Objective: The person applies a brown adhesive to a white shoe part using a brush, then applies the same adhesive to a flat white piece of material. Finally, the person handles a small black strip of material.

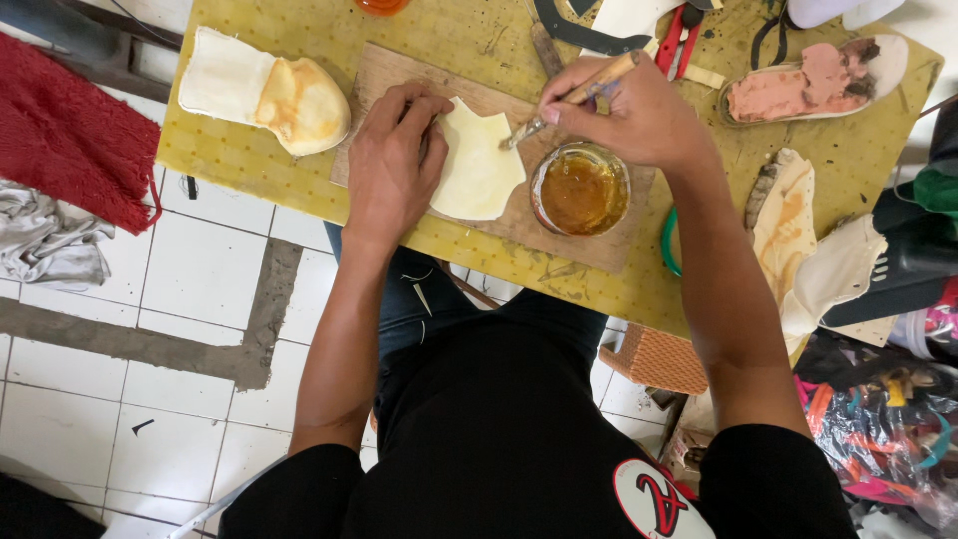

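My left hand (392, 165) presses flat on the left edge of a cream-coloured cut piece of material (479, 168) lying on a wooden board (379, 75). My right hand (639, 115) grips a wooden-handled brush (574, 97), its tip touching the upper right of the cream piece. A round open tin of amber glue (580, 190) stands on the board just below my right hand.
The board lies on a yellow table (249, 160). A glue-smeared cream piece (269, 95) lies at the left, a pink shoe sole (803, 85) and red-handled scissors (679, 40) at the back right, more cream pieces (798, 230) at the right edge. Red cloth (70, 130) lies on the tiled floor.
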